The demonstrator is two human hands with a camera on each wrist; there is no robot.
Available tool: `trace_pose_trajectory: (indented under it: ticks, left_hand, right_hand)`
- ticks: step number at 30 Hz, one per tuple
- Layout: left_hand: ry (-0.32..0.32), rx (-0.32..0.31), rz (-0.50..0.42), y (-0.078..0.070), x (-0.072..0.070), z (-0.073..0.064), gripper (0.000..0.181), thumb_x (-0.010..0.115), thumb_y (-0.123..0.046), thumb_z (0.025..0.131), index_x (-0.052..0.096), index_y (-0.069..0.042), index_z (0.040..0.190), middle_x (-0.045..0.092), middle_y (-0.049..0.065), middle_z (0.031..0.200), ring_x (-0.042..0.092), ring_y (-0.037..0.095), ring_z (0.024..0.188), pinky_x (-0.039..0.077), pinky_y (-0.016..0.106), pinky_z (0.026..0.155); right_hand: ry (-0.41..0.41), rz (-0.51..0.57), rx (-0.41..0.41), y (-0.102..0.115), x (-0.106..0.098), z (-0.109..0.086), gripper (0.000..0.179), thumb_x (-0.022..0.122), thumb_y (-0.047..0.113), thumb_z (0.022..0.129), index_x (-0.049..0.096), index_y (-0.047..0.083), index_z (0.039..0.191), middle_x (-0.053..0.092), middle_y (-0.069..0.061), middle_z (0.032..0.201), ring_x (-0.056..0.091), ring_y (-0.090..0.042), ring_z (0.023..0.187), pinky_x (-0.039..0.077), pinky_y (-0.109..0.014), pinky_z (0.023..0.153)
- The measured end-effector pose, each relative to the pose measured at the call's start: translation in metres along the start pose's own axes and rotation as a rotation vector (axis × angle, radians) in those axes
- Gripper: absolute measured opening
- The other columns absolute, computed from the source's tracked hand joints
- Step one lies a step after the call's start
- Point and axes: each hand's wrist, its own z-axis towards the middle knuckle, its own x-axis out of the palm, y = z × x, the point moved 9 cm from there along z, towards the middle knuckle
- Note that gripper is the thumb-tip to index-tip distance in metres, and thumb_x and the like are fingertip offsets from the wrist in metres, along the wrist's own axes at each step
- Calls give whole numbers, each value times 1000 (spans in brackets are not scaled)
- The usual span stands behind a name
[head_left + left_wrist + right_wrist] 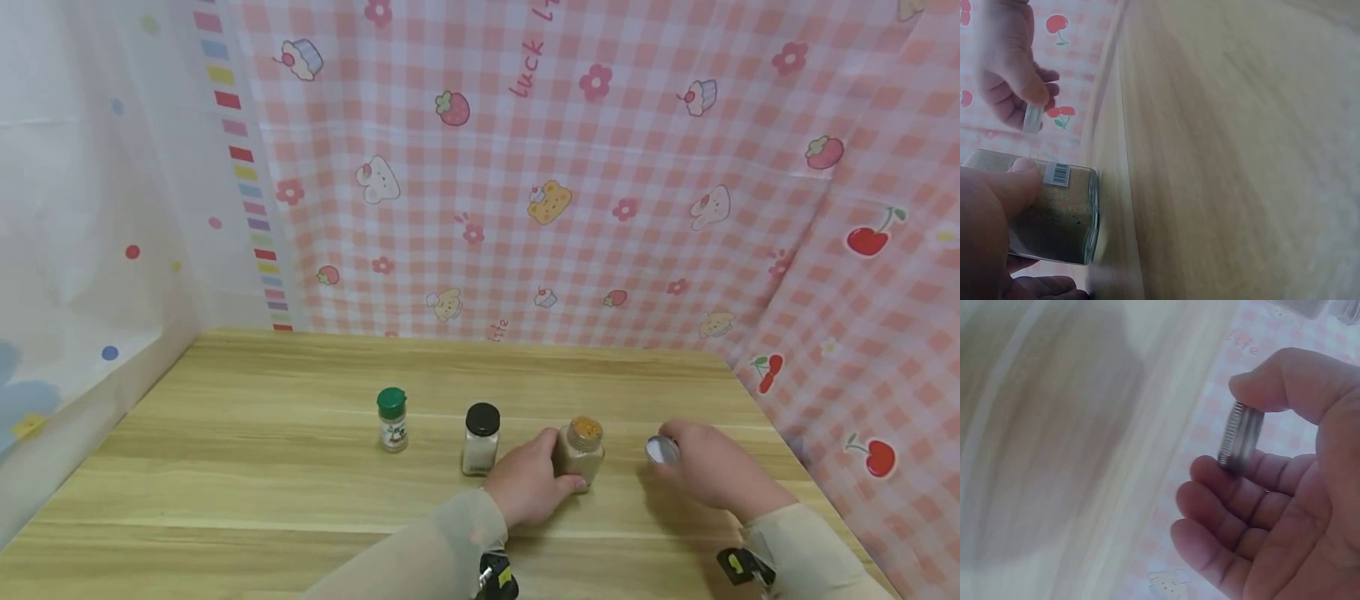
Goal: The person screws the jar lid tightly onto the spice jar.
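Note:
My left hand grips a squarish glass jar of tan powder, its thumb across the front. The jar stands without a lid, and an orange-yellow top shows at its mouth. In the left wrist view, a barcode label is visible on the jar beside the thumb. To the right, my right hand pinches a small silver lid above the table, apart from the jar. The right wrist view shows the ridged edge of the lid between thumb and index finger, the other fingers loosely curled.
Just left of my left hand stands a black-capped jar with pale contents. Farther left is a small green-capped shaker bottle. The wooden table is bordered by a pink checked cloth behind and on the right, and a white sheet on the left.

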Motion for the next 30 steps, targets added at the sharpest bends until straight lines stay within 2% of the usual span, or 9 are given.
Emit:
trace_pose_trajectory:
  ticks: [3,9,14,25,30]
  left_hand:
    - [1,1,-3,0,0,0,61,73,-56,95,54,-17,137,69,5,136,69,24,120,57,43,103]
    - [-10,11,10,-1,-2,0,60,73,-56,95,55,-16,136,70,6,134,69,23,118,57,42,101]
    - [-7,5,2,-1,-2,0,59,74,-55,95,55,-16,135,70,6,133,69,23,118,57,42,101]
    - [1,-1,-12,-1,-3,-1,59,75,-53,95,55,-16,136,69,7,135,69,25,121,56,45,104]
    - [6,1,-8,-1,-2,-1,56,75,-52,95,55,-17,134,70,7,134,69,24,119,57,45,102]
  right_hand:
    - [-11,27,-2,7,-4,1,45,79,23,90,65,-5,122,73,-12,104,64,-22,85,57,-44,73]
    - [-58,123,-51,24,-13,1,34,77,21,92,67,0,115,73,-6,100,64,-17,86,56,-38,73]
    - [-99,159,-89,36,-18,2,34,78,21,92,68,0,116,74,-8,104,67,-19,91,58,-41,77]
    - [-155,168,-152,49,-20,2,29,81,18,90,70,3,112,70,-4,98,60,-15,84,53,-34,71]
    - [-166,166,-157,54,-19,2,31,82,18,89,70,3,113,71,-5,100,62,-17,87,55,-38,74]
